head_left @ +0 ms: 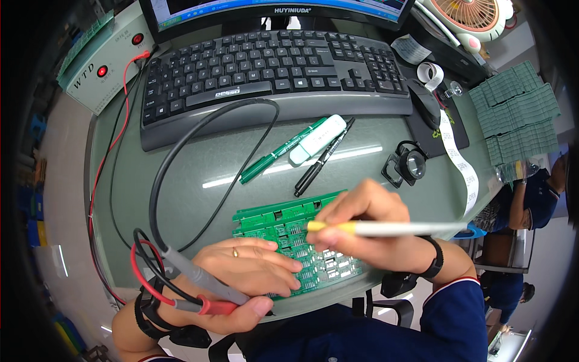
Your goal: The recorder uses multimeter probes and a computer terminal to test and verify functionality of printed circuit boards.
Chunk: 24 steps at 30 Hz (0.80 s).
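A green circuit board panel (pixel 310 280) with rows of small parts lies at the table's near edge. More green boards (pixel 283 211) lie along its far side, partly under it. My left hand (pixel 247 268) rests on the panel's left part, fingers stretched across it. Between its thumb and fingers sits a test lead (pixel 202 277) with a grey sleeve and a red connector; its tip is hidden. My right hand (pixel 362 232) is closed round a white pen-shaped tool (pixel 410 228) with a yellow end, held above the panel. The tool's exact kind does not show.
A black keyboard (pixel 271 72) and monitor stand behind. Markers (pixel 313 142), a loupe (pixel 407 164) and a paper label strip (pixel 455 157) lie beyond my hands. Green boards (pixel 518 114) are stacked at right. Cables run left to a white box (pixel 108 60). People sit at far right.
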Each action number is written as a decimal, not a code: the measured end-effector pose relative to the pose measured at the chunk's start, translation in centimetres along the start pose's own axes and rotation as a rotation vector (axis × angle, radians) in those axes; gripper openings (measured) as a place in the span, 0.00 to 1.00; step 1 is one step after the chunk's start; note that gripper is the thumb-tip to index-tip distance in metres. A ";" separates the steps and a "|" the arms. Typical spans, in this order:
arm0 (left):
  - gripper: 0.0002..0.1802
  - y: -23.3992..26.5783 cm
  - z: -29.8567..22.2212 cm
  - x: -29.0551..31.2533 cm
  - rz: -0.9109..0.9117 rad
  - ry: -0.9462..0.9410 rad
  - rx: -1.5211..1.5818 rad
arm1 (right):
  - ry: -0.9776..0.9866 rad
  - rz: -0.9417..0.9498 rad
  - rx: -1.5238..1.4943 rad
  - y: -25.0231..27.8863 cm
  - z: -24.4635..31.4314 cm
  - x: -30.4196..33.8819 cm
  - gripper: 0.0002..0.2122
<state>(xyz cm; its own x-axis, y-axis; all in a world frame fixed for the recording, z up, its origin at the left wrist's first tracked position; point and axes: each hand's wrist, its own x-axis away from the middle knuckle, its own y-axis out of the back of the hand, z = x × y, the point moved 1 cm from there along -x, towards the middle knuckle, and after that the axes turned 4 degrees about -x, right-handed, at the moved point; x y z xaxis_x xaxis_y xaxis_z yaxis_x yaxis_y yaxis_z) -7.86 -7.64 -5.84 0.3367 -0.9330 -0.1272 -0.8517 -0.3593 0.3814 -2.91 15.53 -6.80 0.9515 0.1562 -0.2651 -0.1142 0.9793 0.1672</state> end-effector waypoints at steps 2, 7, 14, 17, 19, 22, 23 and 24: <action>0.21 0.0 -0.1 0.0 0.013 0.017 0.005 | -0.197 -0.006 -0.338 0.1 0.5 0.0 0.09; 0.25 2.1 -2.1 -0.7 -0.093 0.137 0.230 | -0.124 0.168 -0.292 1.6 2.7 -2.2 0.13; 0.14 0.7 -4.6 -2.8 -0.133 0.296 0.180 | -0.286 0.382 -0.270 -0.1 5.2 -4.4 0.10; 0.11 1.3 -2.6 -2.2 -0.091 0.170 0.144 | -0.476 0.209 -0.355 1.8 4.8 -3.8 0.09; 0.08 1.2 -2.1 -1.7 -0.329 0.374 0.615 | -0.297 0.198 -0.247 2.8 2.7 -2.9 0.14; 0.10 0.9 -0.3 -1.8 -0.375 0.311 0.446 | -0.280 0.151 -0.171 3.4 1.1 -2.1 0.13; 0.11 1.0 -0.1 -1.9 -0.384 0.299 0.355 | -0.284 0.115 -0.119 3.3 0.8 -1.9 0.13; 0.11 0.9 -0.2 -2.1 -0.383 0.302 0.358 | -0.289 0.079 -0.067 3.3 0.7 -1.8 0.13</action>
<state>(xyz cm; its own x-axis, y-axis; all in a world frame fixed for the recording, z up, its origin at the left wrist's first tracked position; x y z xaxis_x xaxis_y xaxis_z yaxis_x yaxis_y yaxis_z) -9.24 -6.04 -5.05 0.7006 -0.7077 0.0910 -0.7119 -0.7019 0.0218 -4.78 18.44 -5.15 0.9797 0.1983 0.0285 -0.2002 0.9735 0.1109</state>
